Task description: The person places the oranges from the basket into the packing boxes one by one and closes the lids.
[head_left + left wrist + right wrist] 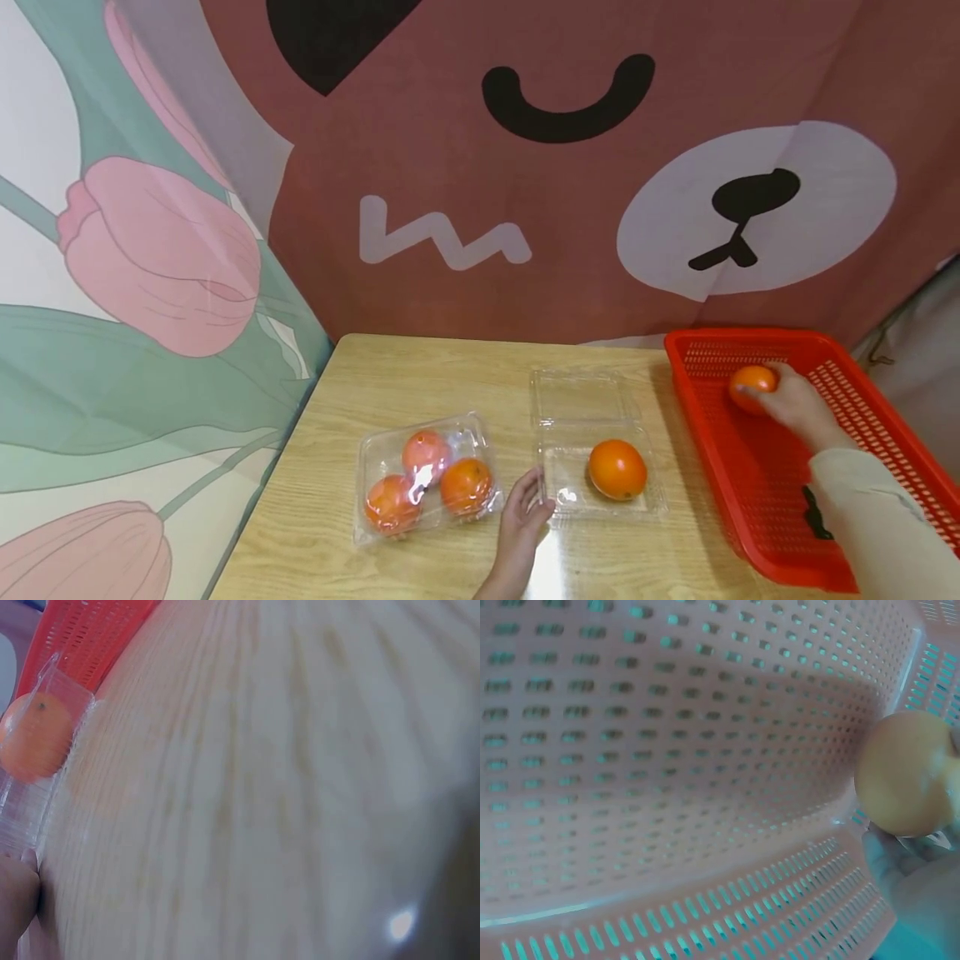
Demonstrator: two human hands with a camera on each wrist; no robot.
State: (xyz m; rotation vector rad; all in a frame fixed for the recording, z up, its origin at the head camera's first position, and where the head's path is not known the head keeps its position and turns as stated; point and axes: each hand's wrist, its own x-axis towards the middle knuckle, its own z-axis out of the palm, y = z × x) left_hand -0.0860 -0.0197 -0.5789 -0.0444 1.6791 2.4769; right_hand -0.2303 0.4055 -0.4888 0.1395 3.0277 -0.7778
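In the head view my right hand (802, 408) grips an orange (752, 389) inside the red basket (712, 450). From the right wrist that orange (906, 774) shows with fingers (900, 862) wrapped about one side, close to the basket's corner. An open clear plastic clamshell box (573, 502) lies on the table with its lid (577, 396) folded back. One orange (617, 469) sits in the right part of its base. With fingers and thumb, my left hand (521, 525) holds the box's left edge; part of this hand (16, 900) also shows at the left wrist view's border.
Left of my left hand stands a closed clear box (367, 467) with three oranges inside. A small dark object (816, 512) lies in the basket by my right sleeve. The wooden table (300, 533) meets a printed curtain (450, 300) at the back.
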